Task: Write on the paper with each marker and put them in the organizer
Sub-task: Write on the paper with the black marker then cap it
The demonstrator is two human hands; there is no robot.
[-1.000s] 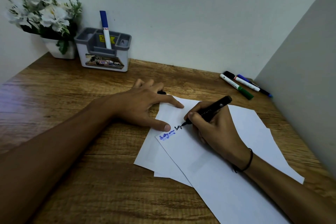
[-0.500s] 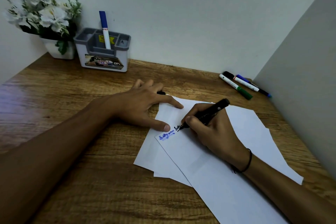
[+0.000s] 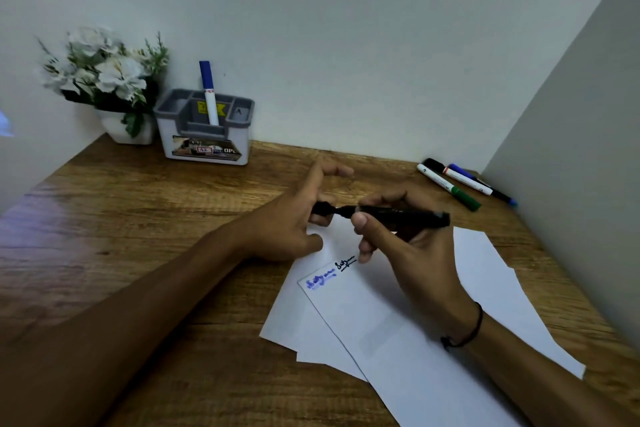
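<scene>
Black marker (image 3: 401,217) lifted off paper (image 3: 381,322) since half a second ago, gripped in right hand (image 3: 412,253); cap (image 3: 322,208) pinched by left hand (image 3: 294,218), tip just beside; capping next, probably, then organizer (image 3: 204,128)

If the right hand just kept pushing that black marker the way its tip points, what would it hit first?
Most likely the black cap pinched in the left hand. The right hand aims the black marker tip straight at it, though depth is uncertain.
</scene>
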